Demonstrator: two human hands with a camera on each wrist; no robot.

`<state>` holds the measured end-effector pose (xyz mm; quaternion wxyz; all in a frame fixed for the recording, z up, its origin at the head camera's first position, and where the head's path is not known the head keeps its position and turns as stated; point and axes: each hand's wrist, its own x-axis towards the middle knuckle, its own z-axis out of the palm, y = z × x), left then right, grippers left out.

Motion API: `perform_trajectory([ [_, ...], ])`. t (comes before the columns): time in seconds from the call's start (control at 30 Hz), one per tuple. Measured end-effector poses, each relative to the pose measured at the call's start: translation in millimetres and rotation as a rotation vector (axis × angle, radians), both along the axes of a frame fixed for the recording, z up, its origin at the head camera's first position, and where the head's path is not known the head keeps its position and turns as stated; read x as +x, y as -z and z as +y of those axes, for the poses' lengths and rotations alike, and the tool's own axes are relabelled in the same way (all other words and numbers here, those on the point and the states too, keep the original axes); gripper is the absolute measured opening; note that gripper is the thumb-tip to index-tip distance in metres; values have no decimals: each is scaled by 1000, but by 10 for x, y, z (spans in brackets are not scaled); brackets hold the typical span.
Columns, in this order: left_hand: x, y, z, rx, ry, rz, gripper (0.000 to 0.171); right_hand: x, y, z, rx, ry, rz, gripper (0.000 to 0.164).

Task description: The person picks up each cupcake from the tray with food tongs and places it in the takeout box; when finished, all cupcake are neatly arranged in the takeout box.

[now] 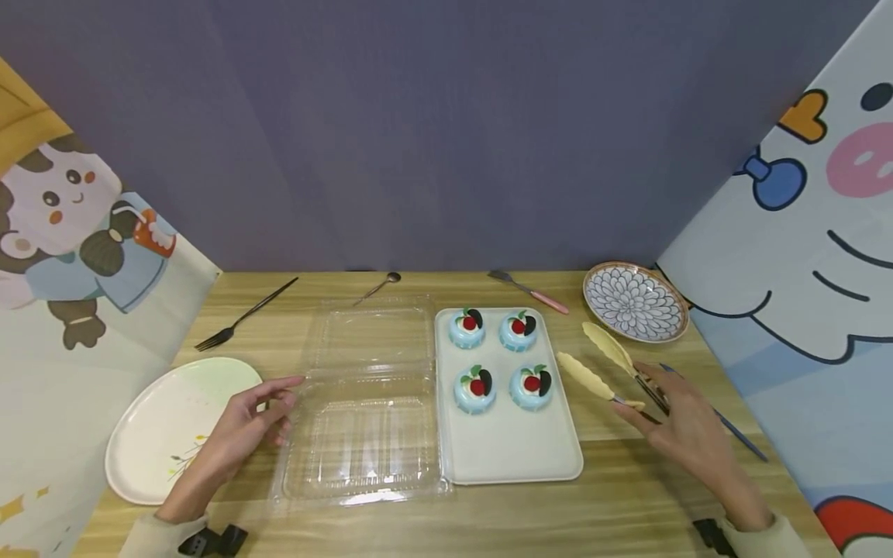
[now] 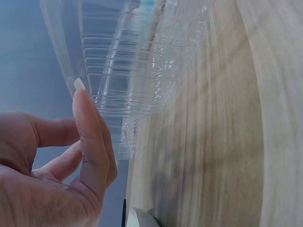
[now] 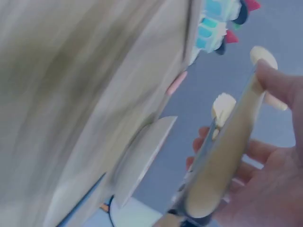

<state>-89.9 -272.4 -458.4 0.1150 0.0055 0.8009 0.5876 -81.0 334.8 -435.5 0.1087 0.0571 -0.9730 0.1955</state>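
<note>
My right hand (image 1: pixel 687 426) grips a pair of tongs (image 1: pixel 587 378) with cream-coloured tips and metal arms. Its tips are spread apart and point toward the white tray (image 1: pixel 512 453), just off the tray's right side. Several small blue cakes (image 1: pixel 475 390), topped with a red berry, a dark cookie and green leaves, sit on that tray. My left hand (image 1: pixel 244 422) is at the left edge of a clear plastic clamshell box (image 1: pixel 370 496), which lies with its lid folded back. In the left wrist view, a fingertip (image 2: pixel 80 87) meets the box's rim, with the thumb apart from it.
A pale oval plate (image 1: pixel 139 434) lies left of my left hand. Along the back are a black fork (image 1: pixel 240 316), a small spoon (image 1: pixel 380 286), a pink-handled knife (image 1: pixel 528 291) and a patterned plate (image 1: pixel 636 302). A thin blue stick (image 1: pixel 741 438) lies beyond my right hand.
</note>
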Motion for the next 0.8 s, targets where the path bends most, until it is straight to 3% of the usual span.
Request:
perform_trajectory([
  [0.27, 0, 17, 6, -4, -15, -16, 46, 55, -71, -195, 57, -113, -29, 79],
  [0.6, -18, -22, 11, -16, -17, -3, 46, 110, -54, -276, 34, -144, -108, 77],
  [0.8, -19, -13, 13, -22, -18, 0, 46, 102, 26, -320, 103, -132, -115, 73],
])
